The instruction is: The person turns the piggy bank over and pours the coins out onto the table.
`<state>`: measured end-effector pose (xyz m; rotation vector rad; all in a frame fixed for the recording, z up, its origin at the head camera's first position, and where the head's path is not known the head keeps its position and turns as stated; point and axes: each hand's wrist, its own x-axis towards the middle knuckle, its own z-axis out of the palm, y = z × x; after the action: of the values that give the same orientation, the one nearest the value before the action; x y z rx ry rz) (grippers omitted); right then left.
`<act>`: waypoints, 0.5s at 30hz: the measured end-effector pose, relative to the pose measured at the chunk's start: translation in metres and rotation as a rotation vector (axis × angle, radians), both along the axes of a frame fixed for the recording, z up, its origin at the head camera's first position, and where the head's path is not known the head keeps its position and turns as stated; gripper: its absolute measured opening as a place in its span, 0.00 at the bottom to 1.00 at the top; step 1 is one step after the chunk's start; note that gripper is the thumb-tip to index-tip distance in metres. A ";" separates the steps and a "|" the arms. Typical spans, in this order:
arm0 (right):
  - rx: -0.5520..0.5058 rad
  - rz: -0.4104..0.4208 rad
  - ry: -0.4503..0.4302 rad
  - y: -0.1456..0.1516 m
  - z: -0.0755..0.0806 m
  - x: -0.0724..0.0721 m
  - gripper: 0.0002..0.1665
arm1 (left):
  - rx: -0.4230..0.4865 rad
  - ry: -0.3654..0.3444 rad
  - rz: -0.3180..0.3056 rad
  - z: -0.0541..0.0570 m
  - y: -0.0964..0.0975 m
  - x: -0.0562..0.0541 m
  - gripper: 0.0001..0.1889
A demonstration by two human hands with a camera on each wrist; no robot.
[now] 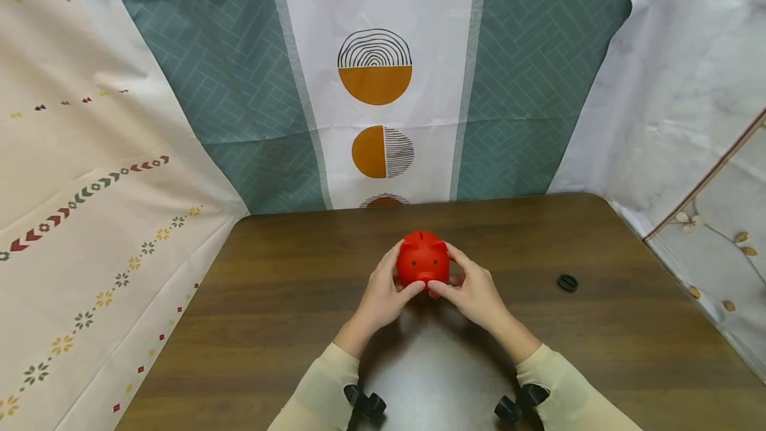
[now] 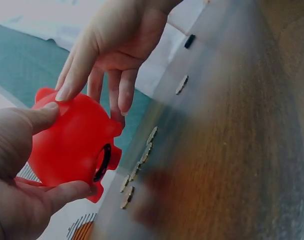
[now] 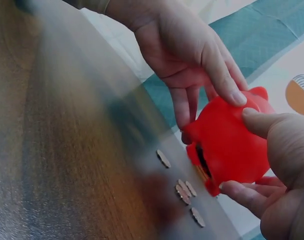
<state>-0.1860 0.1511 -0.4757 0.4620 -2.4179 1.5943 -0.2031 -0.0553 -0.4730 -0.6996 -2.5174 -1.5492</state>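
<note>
A red piggy bank (image 1: 422, 258) is held between both hands over the table, its snout toward the wearer and a slot on top. My left hand (image 1: 383, 291) grips one side, with the thumb low on the front. On the other side, my right hand (image 1: 475, 290) mirrors that grip. Both wrist views show the bank raised off the wood, a dark round opening (image 2: 103, 162) in its underside. Below it lie several coins (image 3: 183, 192) on the table, hidden from the head view behind the bank. One coin (image 2: 182, 85) lies apart from the others.
To the right on the brown wooden table (image 1: 269, 324) lies a small round black plug (image 1: 567, 283). Patterned cloths hang around the table: a teal and white one (image 1: 383, 112) behind, a cream one (image 1: 120, 218) at left, and a white one (image 1: 676, 151) at right.
</note>
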 end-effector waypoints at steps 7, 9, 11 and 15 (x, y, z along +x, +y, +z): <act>0.041 -0.012 0.289 -0.001 0.013 0.003 0.47 | 0.086 0.257 -0.021 0.005 0.003 0.005 0.45; 0.036 -0.023 0.440 -0.001 0.020 0.005 0.49 | 0.118 0.411 -0.028 0.012 0.004 0.007 0.46; 0.006 -0.012 0.442 -0.002 0.024 0.005 0.49 | 0.138 0.451 -0.026 0.015 0.004 0.008 0.46; -0.054 0.015 0.160 -0.002 0.020 0.004 0.48 | 0.121 0.257 -0.032 0.011 0.003 0.006 0.45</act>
<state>-0.1823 0.1493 -0.4561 0.5750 -2.2535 1.5610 -0.1973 -0.0519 -0.4623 -0.8640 -2.2200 -1.4985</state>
